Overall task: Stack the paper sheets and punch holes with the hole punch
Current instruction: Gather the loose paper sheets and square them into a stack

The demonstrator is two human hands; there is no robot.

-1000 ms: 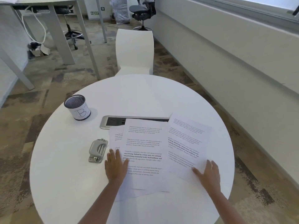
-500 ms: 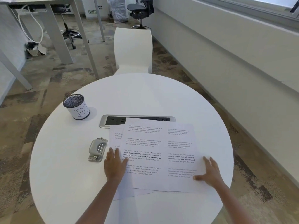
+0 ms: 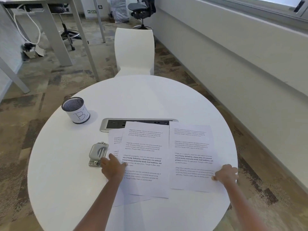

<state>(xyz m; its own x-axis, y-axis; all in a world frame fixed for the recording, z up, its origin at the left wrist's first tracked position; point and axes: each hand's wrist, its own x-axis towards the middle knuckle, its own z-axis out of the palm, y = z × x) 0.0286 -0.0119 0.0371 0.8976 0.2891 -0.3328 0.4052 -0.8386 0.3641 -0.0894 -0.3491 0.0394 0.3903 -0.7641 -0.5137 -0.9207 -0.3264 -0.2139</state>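
Three printed paper sheets lie on the round white table (image 3: 66,180). The middle sheet (image 3: 143,147) overlaps a lower sheet (image 3: 115,140) that peeks out at its left. The right sheet (image 3: 191,147) lies beside and partly over the middle one, squared up. My left hand (image 3: 113,165) rests flat on the left edge of the overlapped sheets, fingers spread. My right hand (image 3: 225,174) grips the right sheet's lower right edge, thumb on top. A grey metal hole punch (image 3: 97,153) sits just left of my left hand.
A mesh pen cup (image 3: 75,110) labelled B stands at the table's left back. A power socket panel (image 3: 138,124) is set into the tabletop, its near edge under the sheets. A white chair (image 3: 134,50) stands behind the table; a wall runs along the right.
My right hand has turned the right sheet from a slant to square and slid it next to the middle sheet. My left hand has stayed on the left sheets.
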